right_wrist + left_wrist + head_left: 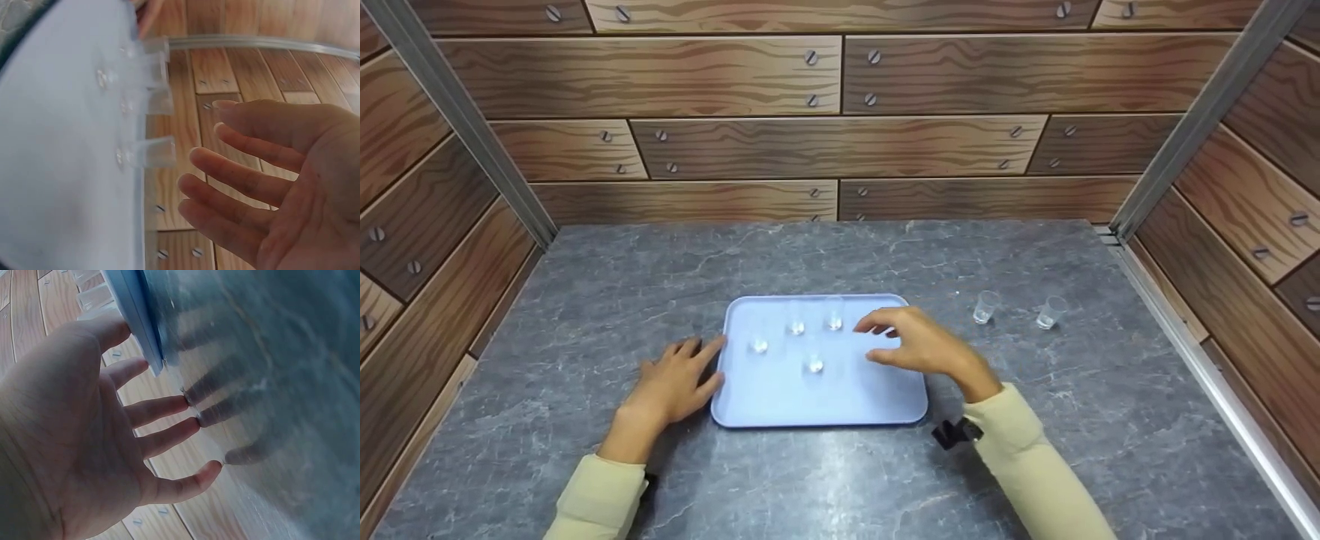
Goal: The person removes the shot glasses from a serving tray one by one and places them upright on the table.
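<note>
On the grey marbled table lies a light blue tray (pixel 855 397) bearing several small clear shot glasses, among them a front glass (pixel 814 364) and a back glass (pixel 834 315). My left hand (pixel 675 382) rests at the tray's left edge, thumb and index finger touching the rim, the other fingertips on the table in the left wrist view. Above the tray's right part hovers my right hand (pixel 919 343), its fingers spread apart and holding nothing. In the right wrist view, a shot glass (pixel 154 152) stands upright just beyond its fingertips.
Two more clear shot glasses, a nearer one (pixel 985 307) and a farther-right one (pixel 1051 312), stand on the table right of the tray. Wood-patterned walls (pixel 840 75) with metal corner posts enclose the table at the back and sides.
</note>
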`<action>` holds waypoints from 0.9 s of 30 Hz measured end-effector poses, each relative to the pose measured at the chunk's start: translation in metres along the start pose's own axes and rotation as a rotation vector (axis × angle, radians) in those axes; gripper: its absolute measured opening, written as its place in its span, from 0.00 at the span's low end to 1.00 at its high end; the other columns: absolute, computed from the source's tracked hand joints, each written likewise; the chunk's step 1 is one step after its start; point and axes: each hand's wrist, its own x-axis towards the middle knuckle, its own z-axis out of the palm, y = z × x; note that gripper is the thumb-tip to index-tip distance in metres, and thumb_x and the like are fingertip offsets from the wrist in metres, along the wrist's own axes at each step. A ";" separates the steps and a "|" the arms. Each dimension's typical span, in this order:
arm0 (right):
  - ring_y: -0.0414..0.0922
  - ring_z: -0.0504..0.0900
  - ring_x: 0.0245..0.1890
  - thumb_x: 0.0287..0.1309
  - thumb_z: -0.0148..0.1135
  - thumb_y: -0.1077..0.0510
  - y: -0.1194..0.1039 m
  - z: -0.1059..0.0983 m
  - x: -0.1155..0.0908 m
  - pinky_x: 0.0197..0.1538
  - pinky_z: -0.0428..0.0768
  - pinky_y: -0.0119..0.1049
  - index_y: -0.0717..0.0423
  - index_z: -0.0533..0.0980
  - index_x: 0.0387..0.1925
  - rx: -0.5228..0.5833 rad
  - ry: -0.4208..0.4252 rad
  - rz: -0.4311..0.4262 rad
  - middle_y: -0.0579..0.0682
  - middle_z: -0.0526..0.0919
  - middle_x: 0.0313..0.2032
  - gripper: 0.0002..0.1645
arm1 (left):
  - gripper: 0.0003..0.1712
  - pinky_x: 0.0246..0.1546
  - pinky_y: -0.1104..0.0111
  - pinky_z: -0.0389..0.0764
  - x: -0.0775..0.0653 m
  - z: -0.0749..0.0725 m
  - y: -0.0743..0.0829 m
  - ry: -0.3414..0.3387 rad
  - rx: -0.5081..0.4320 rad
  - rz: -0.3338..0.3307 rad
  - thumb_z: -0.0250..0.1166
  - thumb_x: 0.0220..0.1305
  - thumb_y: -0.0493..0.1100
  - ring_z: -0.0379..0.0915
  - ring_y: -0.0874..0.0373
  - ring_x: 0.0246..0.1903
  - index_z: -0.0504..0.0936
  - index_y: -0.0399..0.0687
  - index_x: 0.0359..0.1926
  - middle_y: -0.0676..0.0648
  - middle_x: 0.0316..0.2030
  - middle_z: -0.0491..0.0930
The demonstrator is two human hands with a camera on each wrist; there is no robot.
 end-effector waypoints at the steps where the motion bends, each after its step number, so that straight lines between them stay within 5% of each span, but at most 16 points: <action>1: 0.61 0.84 0.55 0.62 0.69 0.62 -0.002 0.002 0.003 0.60 0.83 0.56 0.63 0.82 0.56 -0.001 -0.012 0.003 0.60 0.87 0.54 0.21 | 0.34 0.54 0.19 0.64 0.000 0.000 0.000 0.000 0.001 0.000 0.55 0.77 0.56 0.64 0.27 0.69 0.62 0.57 0.79 0.31 0.71 0.68; 10: 0.62 0.86 0.53 0.60 0.70 0.64 -0.005 0.015 0.029 0.58 0.85 0.53 0.65 0.82 0.54 0.017 -0.056 -0.039 0.64 0.87 0.52 0.20 | 0.35 0.55 0.20 0.64 0.001 -0.001 0.000 -0.001 -0.005 -0.005 0.54 0.77 0.56 0.64 0.27 0.69 0.62 0.57 0.79 0.31 0.71 0.68; 27: 0.62 0.85 0.55 0.60 0.71 0.67 0.004 0.038 0.058 0.59 0.85 0.52 0.66 0.80 0.57 0.166 -0.128 0.010 0.67 0.85 0.54 0.23 | 0.34 0.55 0.19 0.63 0.000 0.001 0.000 0.009 -0.012 -0.012 0.55 0.76 0.56 0.64 0.28 0.69 0.63 0.57 0.79 0.31 0.71 0.69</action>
